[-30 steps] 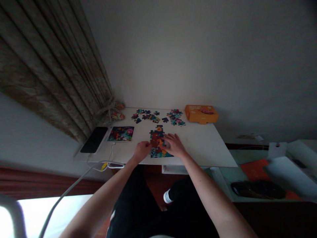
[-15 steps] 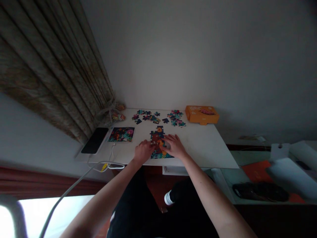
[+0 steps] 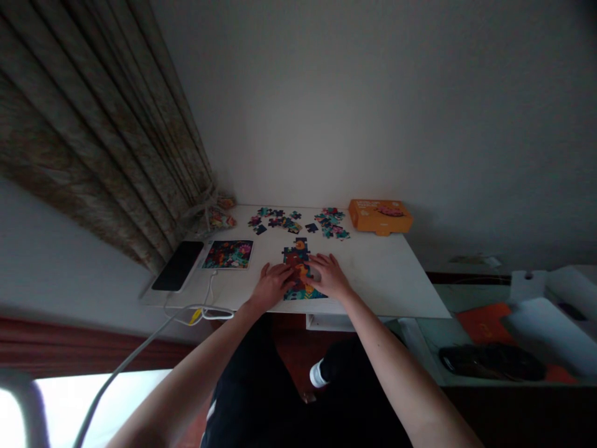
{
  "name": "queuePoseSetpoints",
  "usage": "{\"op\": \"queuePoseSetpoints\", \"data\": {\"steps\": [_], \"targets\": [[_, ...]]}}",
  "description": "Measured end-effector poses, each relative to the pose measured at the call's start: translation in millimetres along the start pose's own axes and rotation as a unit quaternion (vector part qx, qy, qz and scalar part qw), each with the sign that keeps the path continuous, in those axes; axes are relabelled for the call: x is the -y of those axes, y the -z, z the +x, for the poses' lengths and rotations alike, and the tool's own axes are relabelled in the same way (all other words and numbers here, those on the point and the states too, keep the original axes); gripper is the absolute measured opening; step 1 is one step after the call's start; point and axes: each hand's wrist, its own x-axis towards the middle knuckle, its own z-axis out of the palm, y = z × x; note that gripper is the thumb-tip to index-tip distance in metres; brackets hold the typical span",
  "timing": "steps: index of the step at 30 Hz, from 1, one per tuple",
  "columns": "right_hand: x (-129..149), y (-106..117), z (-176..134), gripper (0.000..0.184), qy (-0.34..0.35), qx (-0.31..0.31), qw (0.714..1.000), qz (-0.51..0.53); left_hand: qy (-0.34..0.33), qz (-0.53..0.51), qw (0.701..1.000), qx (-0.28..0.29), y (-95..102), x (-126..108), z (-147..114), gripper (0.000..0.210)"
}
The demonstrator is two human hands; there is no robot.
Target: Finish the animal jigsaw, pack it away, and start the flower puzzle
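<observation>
A partly joined jigsaw puzzle (image 3: 301,261) with brown, orange and teal shapes lies near the front edge of the white table. My left hand (image 3: 273,285) rests against its left side, fingers stretched over the pieces and thumb apart. On the opposite side, my right hand (image 3: 328,275) has its fingers spread, with the tips on the puzzle's right edge. Part of the puzzle is covered by my fingers. Beyond it lie loose puzzle pieces (image 3: 276,221) on the left, a single dark piece (image 3: 311,228), and another cluster of pieces (image 3: 332,223) on the right.
An orange box (image 3: 381,216) stands at the back right of the table (image 3: 382,274). To the left lie a printed picture sheet (image 3: 228,254) and a phone (image 3: 178,266), with a white cable (image 3: 209,289) nearby. A curtain (image 3: 107,124) hangs on the left.
My left hand's fingers have stretched further over the puzzle and its thumb has lifted apart. My right hand has barely moved. The loose pieces lie as before.
</observation>
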Motion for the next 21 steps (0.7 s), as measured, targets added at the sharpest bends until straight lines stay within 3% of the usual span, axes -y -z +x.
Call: {"op": "queuePoseSetpoints", "data": {"steps": [14, 21], "targets": [[-1.6, -1.0, 0.5, 0.046, 0.007, -0.006, 1.0, 0.007, -0.084, 0.03, 0.996, -0.026, -2.6, 7.1, -1.4, 0.041], [-0.4, 0.3, -0.3, 0.047, 0.004, -0.002, 1.0, 0.004, -0.113, 0.06, 0.992, -0.009, -2.6, 8.3, -6.0, 0.044]]}}
